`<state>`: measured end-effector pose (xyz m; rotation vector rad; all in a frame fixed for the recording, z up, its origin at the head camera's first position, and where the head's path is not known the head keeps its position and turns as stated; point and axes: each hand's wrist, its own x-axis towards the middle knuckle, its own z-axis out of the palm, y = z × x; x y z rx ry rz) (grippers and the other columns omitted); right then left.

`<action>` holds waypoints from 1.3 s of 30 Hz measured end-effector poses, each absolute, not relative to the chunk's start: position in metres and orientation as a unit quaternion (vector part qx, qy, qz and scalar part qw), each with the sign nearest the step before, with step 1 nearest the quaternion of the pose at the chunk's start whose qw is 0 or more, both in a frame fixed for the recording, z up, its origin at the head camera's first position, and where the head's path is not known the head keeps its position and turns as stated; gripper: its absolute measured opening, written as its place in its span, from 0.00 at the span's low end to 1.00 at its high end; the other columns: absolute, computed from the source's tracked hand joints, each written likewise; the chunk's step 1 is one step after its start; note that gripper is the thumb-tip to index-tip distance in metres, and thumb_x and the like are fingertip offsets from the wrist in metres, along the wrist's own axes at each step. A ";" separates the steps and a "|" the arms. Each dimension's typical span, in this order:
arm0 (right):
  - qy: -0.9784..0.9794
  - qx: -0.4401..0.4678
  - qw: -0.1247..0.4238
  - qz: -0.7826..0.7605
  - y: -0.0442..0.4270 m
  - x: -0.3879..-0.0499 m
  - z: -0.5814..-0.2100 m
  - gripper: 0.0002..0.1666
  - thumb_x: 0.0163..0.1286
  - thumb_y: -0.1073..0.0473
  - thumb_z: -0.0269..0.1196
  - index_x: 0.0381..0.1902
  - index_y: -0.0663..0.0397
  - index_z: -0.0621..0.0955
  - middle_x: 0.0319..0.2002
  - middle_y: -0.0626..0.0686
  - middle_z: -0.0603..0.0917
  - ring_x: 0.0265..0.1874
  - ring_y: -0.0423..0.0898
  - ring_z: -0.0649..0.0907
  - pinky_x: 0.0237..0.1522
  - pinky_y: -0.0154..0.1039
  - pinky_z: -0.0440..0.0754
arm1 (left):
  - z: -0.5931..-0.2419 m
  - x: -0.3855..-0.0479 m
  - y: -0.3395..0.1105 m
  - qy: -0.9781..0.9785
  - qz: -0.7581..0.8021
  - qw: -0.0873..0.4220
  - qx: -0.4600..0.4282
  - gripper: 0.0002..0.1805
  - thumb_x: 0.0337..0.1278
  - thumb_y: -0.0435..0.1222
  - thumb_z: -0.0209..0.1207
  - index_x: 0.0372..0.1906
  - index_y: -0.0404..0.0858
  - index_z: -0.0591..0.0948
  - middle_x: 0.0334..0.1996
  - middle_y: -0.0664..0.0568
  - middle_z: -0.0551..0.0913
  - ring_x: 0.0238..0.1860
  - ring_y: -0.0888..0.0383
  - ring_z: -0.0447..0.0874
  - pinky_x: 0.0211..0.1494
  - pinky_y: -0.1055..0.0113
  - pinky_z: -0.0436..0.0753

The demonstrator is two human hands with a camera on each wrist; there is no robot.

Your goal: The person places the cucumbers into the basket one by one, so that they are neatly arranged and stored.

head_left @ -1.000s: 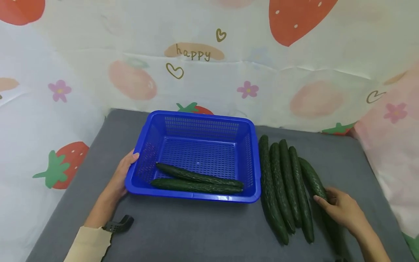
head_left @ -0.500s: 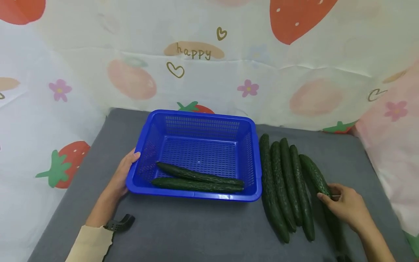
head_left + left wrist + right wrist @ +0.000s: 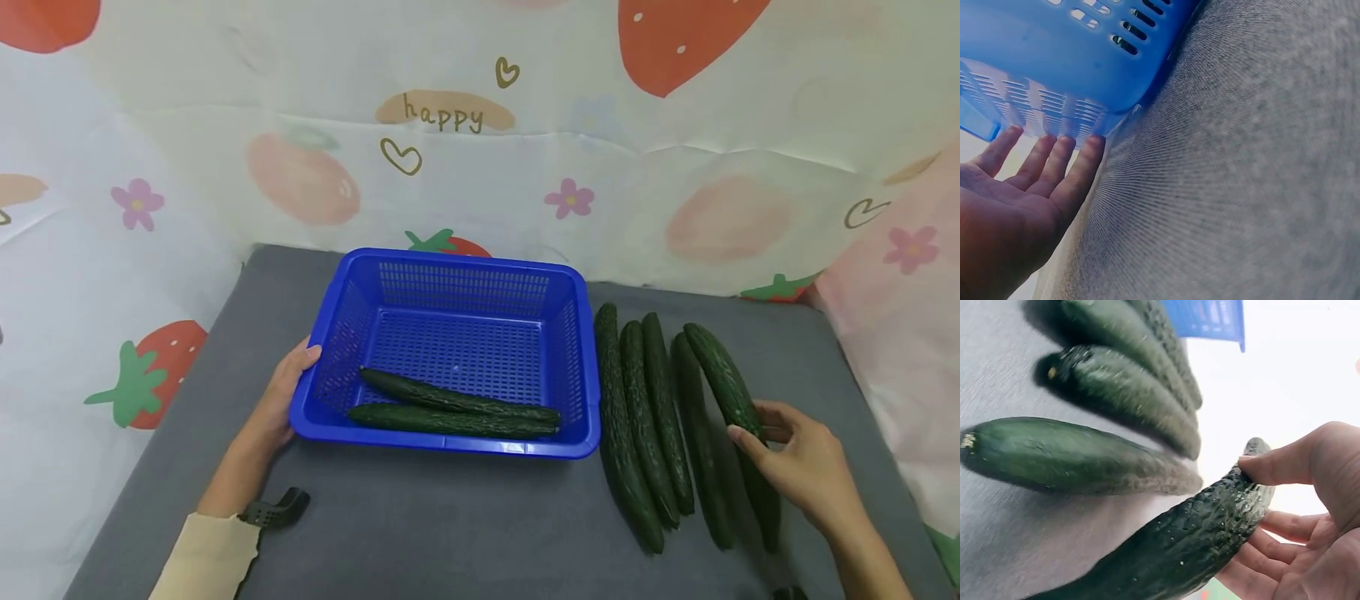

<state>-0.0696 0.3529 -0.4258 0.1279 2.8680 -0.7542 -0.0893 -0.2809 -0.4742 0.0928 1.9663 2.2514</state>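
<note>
A blue basket [image 3: 457, 448] stands at the middle of the table with two cucumbers [image 3: 450, 422] lying along its near side. My left hand [image 3: 279, 392] holds its left rim, thumb on top; in the left wrist view the fingertips of that hand [image 3: 1029, 194] touch the slotted side wall [image 3: 1054, 103]. At the right, my right hand [image 3: 806, 462] pinches a cucumber [image 3: 723, 375] between thumb and fingers. The right wrist view shows this cucumber [image 3: 1191, 540] tilted above the cloth, thumb of the hand [image 3: 1310, 519] on one side, fingers on the other.
Several cucumbers [image 3: 621, 442] lie side by side just right of the basket, the nearest one [image 3: 701, 450] close to the held cucumber. Grey cloth [image 3: 450, 533] covers the table. A printed curtain [image 3: 465, 192] hangs behind. A dark object [image 3: 789, 592] shows at the bottom edge.
The cucumber in my right hand has come up off the cloth and moved slightly away from me. The cucumber beside it has shifted a little. My left hand stays on the basket rim.
</note>
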 end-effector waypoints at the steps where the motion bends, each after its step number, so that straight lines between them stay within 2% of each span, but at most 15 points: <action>1: 0.963 0.039 0.076 -0.255 0.351 -0.069 -0.424 0.46 0.77 0.38 0.64 0.73 0.71 0.70 0.64 0.78 0.78 0.58 0.76 0.82 0.42 0.63 0.84 | -0.474 -0.090 -0.281 0.657 0.749 0.076 0.031 0.34 0.84 0.44 0.40 0.82 0.30 0.53 0.56 0.60 0.84 0.54 0.64 0.86 0.54 0.69 0.87; 5: 0.965 0.021 0.038 -0.260 0.340 -0.069 -0.418 0.43 0.76 0.40 0.66 0.72 0.69 0.73 0.61 0.77 0.82 0.55 0.75 0.84 0.42 0.65 0.82 | -0.475 -0.090 -0.281 0.660 0.746 0.078 0.031 0.36 0.84 0.45 0.39 0.83 0.29 0.50 0.57 0.61 0.84 0.54 0.64 0.86 0.54 0.69 0.87; 8: 0.963 0.008 0.021 -0.267 0.332 -0.070 -0.412 0.41 0.76 0.42 0.67 0.72 0.68 0.73 0.60 0.76 0.82 0.55 0.75 0.84 0.42 0.66 0.83 | -0.475 -0.090 -0.280 0.652 0.754 0.076 0.029 0.34 0.84 0.45 0.40 0.83 0.31 0.52 0.55 0.60 0.85 0.53 0.64 0.86 0.54 0.69 0.88; 14: 0.959 -0.014 0.007 -0.283 0.312 -0.072 -0.403 0.39 0.77 0.45 0.66 0.74 0.64 0.73 0.60 0.77 0.82 0.55 0.72 0.84 0.45 0.65 0.86 | -0.473 -0.089 -0.283 0.652 0.753 0.076 0.039 0.34 0.85 0.45 0.40 0.83 0.32 0.53 0.56 0.59 0.84 0.54 0.64 0.86 0.54 0.68 0.88; 19: 0.959 -0.036 -0.017 -0.281 0.297 -0.073 -0.395 0.36 0.77 0.48 0.67 0.73 0.63 0.74 0.59 0.76 0.83 0.52 0.72 0.86 0.42 0.65 0.86 | -0.472 -0.089 -0.283 0.657 0.748 0.079 0.051 0.35 0.85 0.45 0.39 0.83 0.30 0.51 0.59 0.59 0.83 0.56 0.64 0.86 0.55 0.68 0.88; 27: 0.957 -0.080 -0.032 -0.276 0.282 -0.076 -0.383 0.33 0.76 0.50 0.68 0.72 0.59 0.76 0.61 0.73 0.83 0.55 0.70 0.84 0.43 0.67 0.83 | -0.474 -0.090 -0.281 0.661 0.745 0.085 0.034 0.36 0.85 0.46 0.39 0.84 0.31 0.49 0.59 0.60 0.82 0.56 0.64 0.85 0.56 0.68 0.87; 32: 0.960 -0.090 -0.037 -0.263 0.272 -0.078 -0.374 0.33 0.75 0.50 0.69 0.72 0.57 0.76 0.60 0.71 0.84 0.47 0.66 0.86 0.35 0.56 0.82 | -0.476 -0.091 -0.280 0.665 0.741 0.087 0.035 0.36 0.85 0.47 0.39 0.84 0.31 0.50 0.59 0.59 0.82 0.57 0.63 0.85 0.56 0.68 0.87; 33: 0.960 -0.090 -0.036 -0.261 0.270 -0.079 -0.372 0.33 0.75 0.50 0.69 0.72 0.57 0.76 0.60 0.71 0.84 0.43 0.64 0.87 0.32 0.52 0.80 | -0.476 -0.091 -0.281 0.664 0.742 0.086 0.036 0.36 0.85 0.47 0.39 0.84 0.31 0.50 0.59 0.59 0.82 0.57 0.63 0.85 0.56 0.68 0.87; 35: 0.960 -0.093 -0.037 -0.260 0.265 -0.081 -0.370 0.33 0.75 0.51 0.69 0.72 0.55 0.77 0.59 0.71 0.84 0.40 0.61 0.87 0.29 0.46 0.76 | -0.476 -0.092 -0.281 0.663 0.743 0.083 0.038 0.36 0.85 0.47 0.39 0.84 0.31 0.51 0.59 0.59 0.82 0.56 0.63 0.85 0.56 0.68 0.87; 39: 0.956 -0.108 -0.036 -0.269 0.253 -0.083 -0.366 0.32 0.74 0.52 0.70 0.72 0.54 0.77 0.57 0.68 0.85 0.27 0.48 0.80 0.22 0.39 0.67 | -0.475 -0.091 -0.282 0.660 0.746 0.080 0.039 0.34 0.85 0.46 0.39 0.83 0.32 0.53 0.58 0.60 0.84 0.55 0.64 0.86 0.55 0.68 0.88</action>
